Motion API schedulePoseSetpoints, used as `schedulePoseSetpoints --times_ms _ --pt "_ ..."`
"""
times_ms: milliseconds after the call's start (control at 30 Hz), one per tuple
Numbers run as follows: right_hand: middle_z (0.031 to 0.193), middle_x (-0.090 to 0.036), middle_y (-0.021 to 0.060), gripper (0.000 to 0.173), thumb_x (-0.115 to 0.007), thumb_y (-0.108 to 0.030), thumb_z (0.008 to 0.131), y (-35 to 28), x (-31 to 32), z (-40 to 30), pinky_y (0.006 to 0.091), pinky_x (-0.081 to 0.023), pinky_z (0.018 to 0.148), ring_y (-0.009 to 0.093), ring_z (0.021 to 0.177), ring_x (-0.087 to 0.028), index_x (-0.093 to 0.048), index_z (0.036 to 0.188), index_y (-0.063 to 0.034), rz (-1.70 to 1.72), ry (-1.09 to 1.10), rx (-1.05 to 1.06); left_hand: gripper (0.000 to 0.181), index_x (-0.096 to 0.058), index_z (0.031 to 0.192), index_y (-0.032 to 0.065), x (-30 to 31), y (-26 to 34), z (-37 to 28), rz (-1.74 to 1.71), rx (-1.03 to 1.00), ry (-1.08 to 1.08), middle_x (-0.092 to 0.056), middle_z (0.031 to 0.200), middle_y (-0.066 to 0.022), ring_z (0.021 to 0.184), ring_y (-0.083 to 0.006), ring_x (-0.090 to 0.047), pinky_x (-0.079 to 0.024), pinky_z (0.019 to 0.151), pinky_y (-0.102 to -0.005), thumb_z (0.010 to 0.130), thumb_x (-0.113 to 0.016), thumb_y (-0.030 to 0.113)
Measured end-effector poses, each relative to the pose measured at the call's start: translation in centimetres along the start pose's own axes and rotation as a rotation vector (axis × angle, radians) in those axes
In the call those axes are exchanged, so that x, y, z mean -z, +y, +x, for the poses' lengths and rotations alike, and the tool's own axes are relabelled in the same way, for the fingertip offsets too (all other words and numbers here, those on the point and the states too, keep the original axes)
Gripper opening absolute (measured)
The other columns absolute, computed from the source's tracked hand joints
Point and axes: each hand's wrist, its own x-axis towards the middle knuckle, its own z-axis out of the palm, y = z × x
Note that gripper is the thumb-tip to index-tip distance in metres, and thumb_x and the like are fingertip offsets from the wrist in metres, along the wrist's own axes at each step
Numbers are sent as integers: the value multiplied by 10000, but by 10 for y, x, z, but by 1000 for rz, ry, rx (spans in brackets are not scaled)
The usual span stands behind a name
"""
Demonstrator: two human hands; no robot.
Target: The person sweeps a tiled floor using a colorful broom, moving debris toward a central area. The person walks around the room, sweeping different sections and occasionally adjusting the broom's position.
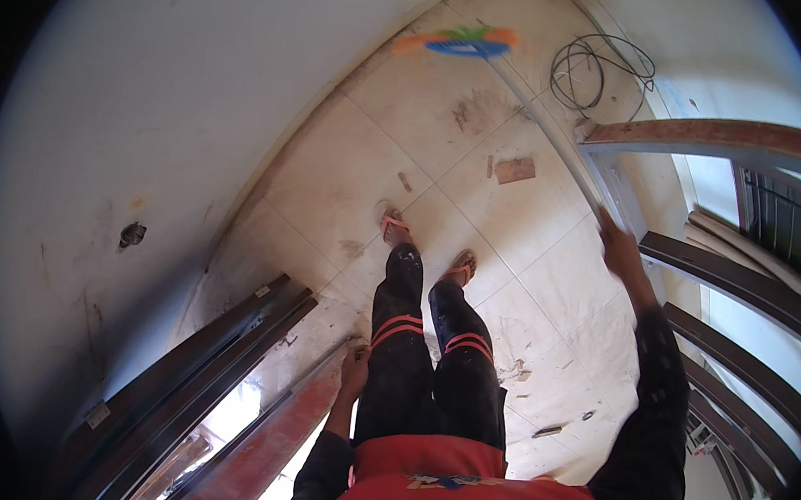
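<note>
My right hand [618, 248] is closed around the pale handle [548, 124] of a broom. The handle slants away over the tiled floor [351, 152] to a blue broom head [467, 47] with orange and green bristles, blurred, close to the left wall. Beside my left knee hangs my left hand [355, 369], its fingers curled, near the end of a reddish door-frame board [277, 426]. Whether it touches or grips anything there cannot be made out. Wood scraps [515, 171] and dark dust [476, 112] lie between my sandalled feet and the broom head.
A loose coil of black cable [578, 74] lies at the far right. Along the right stand a wooden frame [708, 136] and several dark brown boards [732, 287]. More dark frame pieces [210, 376] lean at the left, below a wall hole [132, 235]. Small debris [546, 432] dots the floor behind me.
</note>
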Motion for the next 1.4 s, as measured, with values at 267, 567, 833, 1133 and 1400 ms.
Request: schedulePoseSetpoints --times_ms 267,567,833,1133,1400 --pt "734 -555 192 488 -391 -133 765 36 -99 50 461 -414 607 355 672 -537 -224 1223 -114 -103 6 210 297 -504 911 20 -16 -26 -32 -222 -7 18 -540 888 -117 826 -221 -514 -389 731 -312 775 -488 283" --pt "699 -566 159 393 -411 -155 763 213 -122 -350 430 -443 572 334 629 -547 -372 1151 -101 -384 -421 -159 299 -519 909 37 -22 -67 -67 -41 4 107 -551 893 -111 865 -227 -511 -374 770 -318 763 -497 297" --pt "456 -400 -13 362 -482 -138 768 32 -83 -432 207 -287 279 63 309 -338 -426 1122 -87 848 -410 -785 331 -525 905 47 17 -102 -64 -76 0 26 -554 894 -124 859 -249 -518 -382 758 -334 743 -512 336" --pt "503 -448 41 347 -460 -189 782 -192 -159 -222 246 -375 380 83 412 -429 -449 1095 -38 807 -240 -170 287 -504 929 30 82 -96 -42 -123 -194 63 -554 859 -125 790 -228 -533 -414 702 -317 758 -492 259" --pt "802 -542 211 575 -449 -12 616 -146 -237 -255 434 -412 656 352 768 -525 -323 1174 -67 195 -165 -73 268 -478 977 20 130 -100 -29 -225 -88 -54 -534 863 -96 748 -173 -544 -429 625 -266 767 -481 187"
